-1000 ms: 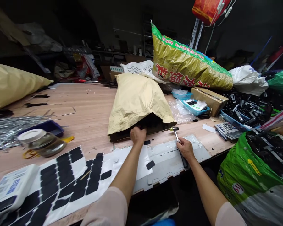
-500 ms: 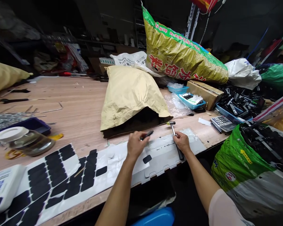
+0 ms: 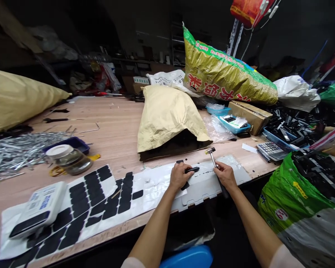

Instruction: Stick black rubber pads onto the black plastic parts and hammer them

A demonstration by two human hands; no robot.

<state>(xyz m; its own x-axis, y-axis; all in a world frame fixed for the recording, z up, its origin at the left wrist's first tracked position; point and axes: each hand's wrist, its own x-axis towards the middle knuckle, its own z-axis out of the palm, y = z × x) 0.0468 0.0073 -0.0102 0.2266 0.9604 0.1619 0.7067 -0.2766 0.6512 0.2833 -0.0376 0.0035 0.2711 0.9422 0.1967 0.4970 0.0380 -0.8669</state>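
Note:
My left hand (image 3: 179, 175) is closed on a small black piece (image 3: 192, 170), holding it down on a grey plastic panel (image 3: 201, 184) at the table's front edge. Another black pad lies under that hand's palm. My right hand (image 3: 225, 174) grips the handle of a small hammer (image 3: 211, 155), whose metal head points away from me, just right of the black piece. Behind both hands a tan paper sack (image 3: 167, 115) lies open, with dark contents showing at its mouth.
White sheets with several black adhesive pads (image 3: 100, 193) lie front left, a white device (image 3: 39, 208) on them. A glass jar (image 3: 68, 159), metal pins (image 3: 13, 149), a calculator (image 3: 270, 150), blue trays (image 3: 234, 126) and big sacks (image 3: 226, 76) crowd the wooden table (image 3: 111, 130). A green bag (image 3: 298, 201) stands at right.
My left hand came out of the tan sack's mouth with a small black piece and brought it down onto the grey panel. The right hand kept holding the hammer in place.

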